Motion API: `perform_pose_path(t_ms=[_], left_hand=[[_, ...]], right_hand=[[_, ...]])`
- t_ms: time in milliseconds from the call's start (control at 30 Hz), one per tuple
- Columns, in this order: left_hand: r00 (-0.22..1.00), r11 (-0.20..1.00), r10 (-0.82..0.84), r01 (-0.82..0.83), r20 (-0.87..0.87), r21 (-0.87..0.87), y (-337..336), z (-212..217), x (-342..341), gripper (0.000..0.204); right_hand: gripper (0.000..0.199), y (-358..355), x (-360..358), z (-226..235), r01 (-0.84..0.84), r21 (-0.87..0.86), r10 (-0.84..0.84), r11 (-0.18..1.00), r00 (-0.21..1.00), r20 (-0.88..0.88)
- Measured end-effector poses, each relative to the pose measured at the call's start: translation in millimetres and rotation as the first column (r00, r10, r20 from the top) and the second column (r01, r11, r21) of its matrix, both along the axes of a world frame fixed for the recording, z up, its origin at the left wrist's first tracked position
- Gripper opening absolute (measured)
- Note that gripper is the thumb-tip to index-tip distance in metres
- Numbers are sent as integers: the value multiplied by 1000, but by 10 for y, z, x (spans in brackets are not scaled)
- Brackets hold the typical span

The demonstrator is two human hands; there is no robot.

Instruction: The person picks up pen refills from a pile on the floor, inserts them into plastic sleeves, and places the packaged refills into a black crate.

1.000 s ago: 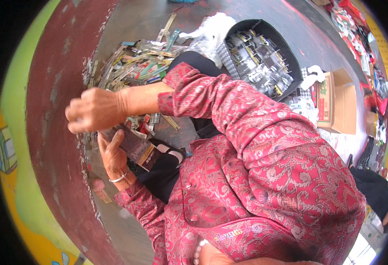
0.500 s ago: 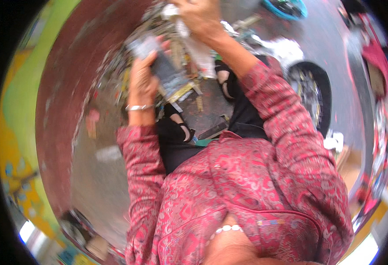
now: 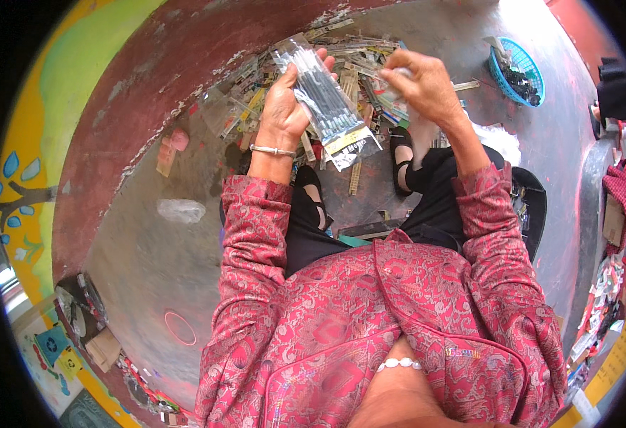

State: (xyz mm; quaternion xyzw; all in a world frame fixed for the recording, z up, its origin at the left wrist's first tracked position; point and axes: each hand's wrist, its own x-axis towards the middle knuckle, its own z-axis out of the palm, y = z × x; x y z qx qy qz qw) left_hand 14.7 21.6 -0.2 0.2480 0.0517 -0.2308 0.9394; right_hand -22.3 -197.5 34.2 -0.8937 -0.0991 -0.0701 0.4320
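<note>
My left hand [image 3: 283,107] is wrapped around a clear packet of dark pens [image 3: 327,107], thumb on one side and fingers curled round the other, holding it up over the floor [image 3: 149,257] in front of my knees. The packet's long axis runs on a slant: its top end points up and to my left, toward the red wall, and its bottom end, with a yellow and black label card, points down to my right. The pens inside lie side by side along that same line. My right hand [image 3: 423,85] is just beside it, apart from the packet, fingers pinched shut on a small clear wrapper [image 3: 397,75]. Below both hands a heap of loose packets [image 3: 356,64] covers the floor. 1 blue basket [image 3: 516,71] sits near the floor's far right edge.
</note>
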Motion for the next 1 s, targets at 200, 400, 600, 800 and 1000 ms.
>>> perform_pose_path(t_ms=[200, 400, 600, 800, 1000], left_hand=[[991, 999, -38, 33, 125, 42, -40, 86, -50, 42], [912, 976, -194, 141, 361, 169, -135, 247, -132, 49], [929, 961, -262, 276, 260, -17, -103, 358, -139, 75], [798, 801, -503, 287, 331, 525, -127, 200, -403, 61], [907, 887, -382, 307, 175, 345, -257, 266, -419, 55]], right_hand=[[28, 324, -52, -116, -117, -181, 144, 976, 979, 143], [42, 392, -27, 89, -269, 151, 307, 951, 782, -543], [34, 286, -39, -96, -137, 555, 414, 820, 812, -411], [39, 83, 94, -178, 25, 602, 290, 798, 860, -420], [38, -21, 205, -37, 224, 190, -201, 956, 970, -134]])
